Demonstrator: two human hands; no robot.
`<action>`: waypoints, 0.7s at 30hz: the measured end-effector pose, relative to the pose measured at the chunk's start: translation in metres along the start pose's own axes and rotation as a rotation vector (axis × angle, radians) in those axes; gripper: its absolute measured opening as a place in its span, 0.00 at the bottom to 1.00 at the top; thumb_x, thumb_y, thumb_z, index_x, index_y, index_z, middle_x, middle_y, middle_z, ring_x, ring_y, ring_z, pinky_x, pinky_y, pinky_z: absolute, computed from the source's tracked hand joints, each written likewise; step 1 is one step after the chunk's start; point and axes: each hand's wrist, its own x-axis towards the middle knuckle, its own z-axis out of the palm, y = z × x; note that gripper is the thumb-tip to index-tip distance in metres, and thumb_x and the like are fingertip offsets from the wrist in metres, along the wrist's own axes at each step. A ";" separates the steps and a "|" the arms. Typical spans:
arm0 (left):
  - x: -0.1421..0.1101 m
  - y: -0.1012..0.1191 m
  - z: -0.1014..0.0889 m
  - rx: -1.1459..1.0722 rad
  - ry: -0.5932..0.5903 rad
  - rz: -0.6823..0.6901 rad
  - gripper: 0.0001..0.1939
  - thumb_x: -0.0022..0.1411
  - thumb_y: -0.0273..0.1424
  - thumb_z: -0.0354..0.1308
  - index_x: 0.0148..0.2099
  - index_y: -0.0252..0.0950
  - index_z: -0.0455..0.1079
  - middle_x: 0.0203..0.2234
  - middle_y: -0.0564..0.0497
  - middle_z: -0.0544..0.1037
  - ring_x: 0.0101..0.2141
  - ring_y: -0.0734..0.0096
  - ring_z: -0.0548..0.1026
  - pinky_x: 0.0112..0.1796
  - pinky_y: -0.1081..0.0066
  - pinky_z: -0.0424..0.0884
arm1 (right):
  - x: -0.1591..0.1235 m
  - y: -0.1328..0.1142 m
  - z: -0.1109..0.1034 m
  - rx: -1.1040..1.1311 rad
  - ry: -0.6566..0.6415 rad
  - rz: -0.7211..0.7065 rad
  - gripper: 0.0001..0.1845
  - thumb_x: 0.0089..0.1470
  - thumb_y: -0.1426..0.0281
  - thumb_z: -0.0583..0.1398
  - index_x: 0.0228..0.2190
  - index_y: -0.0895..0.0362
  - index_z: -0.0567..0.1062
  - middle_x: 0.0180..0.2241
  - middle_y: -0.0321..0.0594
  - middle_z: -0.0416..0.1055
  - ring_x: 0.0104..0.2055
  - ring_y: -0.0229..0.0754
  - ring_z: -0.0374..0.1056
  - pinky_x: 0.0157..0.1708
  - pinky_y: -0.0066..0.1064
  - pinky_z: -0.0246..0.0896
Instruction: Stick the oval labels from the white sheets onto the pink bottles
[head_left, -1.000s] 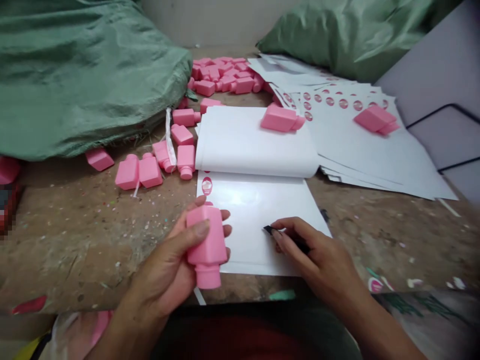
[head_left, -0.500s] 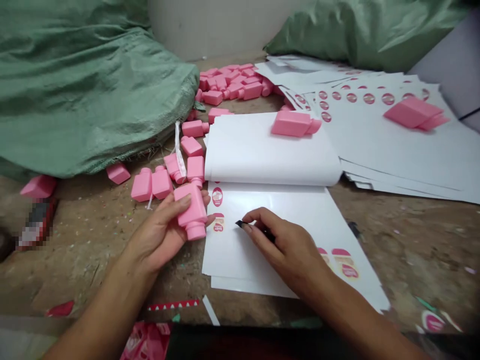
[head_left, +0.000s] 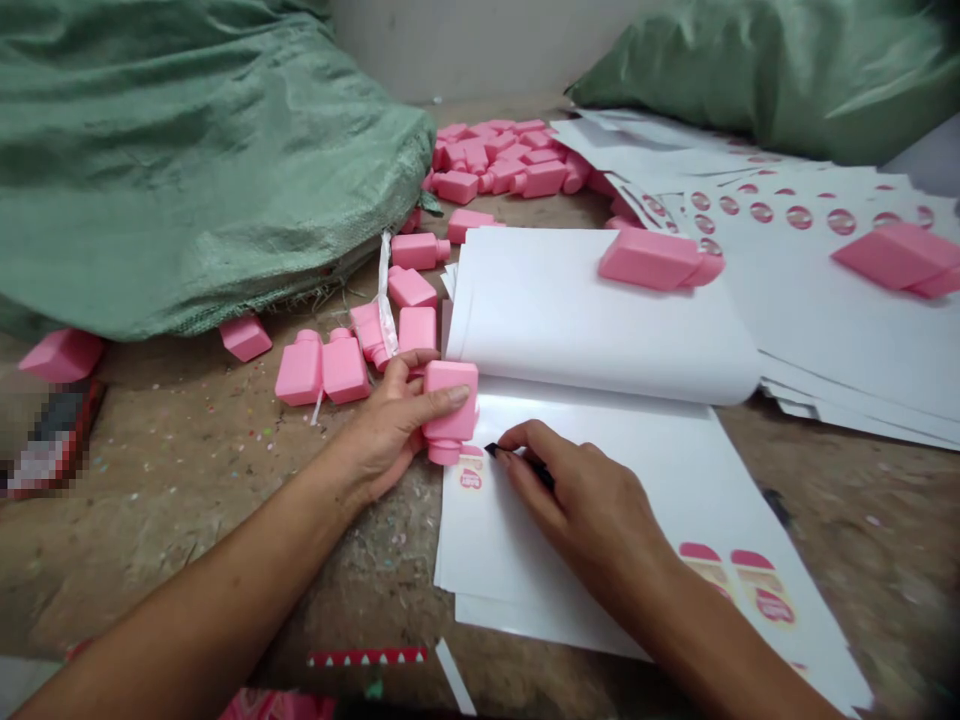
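Note:
My left hand (head_left: 405,425) grips a small pink plastic bottle (head_left: 451,400), its neck pointing down toward me, over the left edge of the label sheet (head_left: 555,560). Between the thumb and fingers of my right hand (head_left: 581,490) is a slim black pointed tool (head_left: 536,470), mostly hidden by the hand. Its tip is close to a pink and cream sticker (head_left: 472,470) on the sheet, just below the bottle's neck. More stickers (head_left: 761,585) show at the sheet's lower right. A folded-back white sheet (head_left: 600,320) lies above, with another pink bottle (head_left: 656,260) on it.
Several loose pink bottles (head_left: 345,365) lie left of the sheets, and a pile of bottles (head_left: 510,155) sits at the back. A green sack (head_left: 225,170) bulges at the left. More label sheets (head_left: 847,330) under a bottle (head_left: 900,258) spread at the right.
My left hand has brought the bottle rightward, from beside the sheet to over its left edge. The tool tip is closer to the sticker. The whole view has shifted slightly.

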 end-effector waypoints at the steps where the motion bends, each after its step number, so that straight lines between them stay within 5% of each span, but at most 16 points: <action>1: 0.000 0.000 0.000 0.004 -0.004 -0.006 0.23 0.54 0.20 0.65 0.49 0.36 0.62 0.36 0.51 0.76 0.33 0.74 0.74 0.38 0.72 0.70 | 0.000 0.001 0.000 0.002 0.004 -0.004 0.10 0.60 0.67 0.52 0.34 0.53 0.73 0.22 0.34 0.73 0.22 0.43 0.66 0.23 0.30 0.51; 13: 0.001 -0.001 0.000 -0.032 -0.077 -0.040 0.22 0.54 0.20 0.64 0.49 0.33 0.64 0.38 0.50 0.76 0.35 0.73 0.75 0.41 0.69 0.70 | -0.002 -0.006 -0.002 -0.115 -0.002 0.013 0.09 0.59 0.67 0.53 0.32 0.52 0.73 0.21 0.34 0.74 0.20 0.45 0.64 0.21 0.31 0.49; 21: 0.001 -0.001 0.000 -0.054 -0.068 -0.059 0.19 0.53 0.19 0.65 0.47 0.32 0.67 0.38 0.48 0.77 0.35 0.72 0.75 0.43 0.68 0.69 | 0.001 -0.006 -0.004 0.152 -0.098 0.189 0.10 0.58 0.63 0.51 0.32 0.52 0.71 0.22 0.34 0.73 0.21 0.42 0.65 0.22 0.29 0.52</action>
